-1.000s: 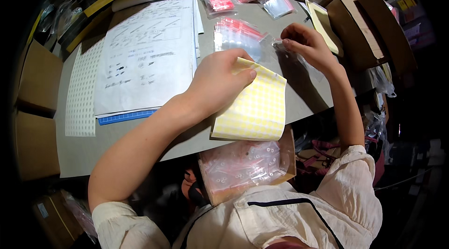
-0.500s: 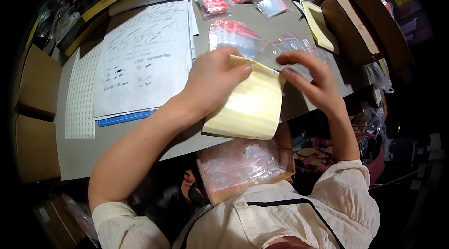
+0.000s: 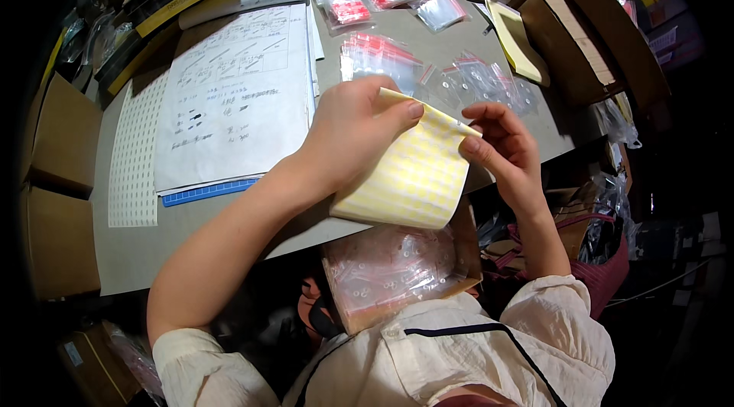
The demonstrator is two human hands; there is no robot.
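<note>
My left hand (image 3: 355, 128) grips a yellow-and-white sticker sheet (image 3: 405, 178) by its upper left edge, thumb on top. The sheet bows downward over the table's front edge. At its upper right corner my right hand (image 3: 505, 147) is closed, the corner between thumb and curled fingers. Whether a single sticker is between those fingertips is too small to tell. Just beyond the sheet lie a fanned stack of clear zip bags with red tops (image 3: 378, 59) and several small clear zip bags holding small ring-shaped parts (image 3: 485, 78).
Below the sheet, an open cardboard box (image 3: 470, 273) holds filled zip bags (image 3: 390, 269). Handwritten papers (image 3: 229, 101) cover the table's left, beside a dotted white sheet (image 3: 138, 155). Packed bags (image 3: 344, 6), a yellow pad (image 3: 516, 40) and a brown carton (image 3: 566, 25) stand farther back.
My right hand has come down slightly, and its thumb and fingers have closed at the sheet's corner. That corner has shifted a little right and down.
</note>
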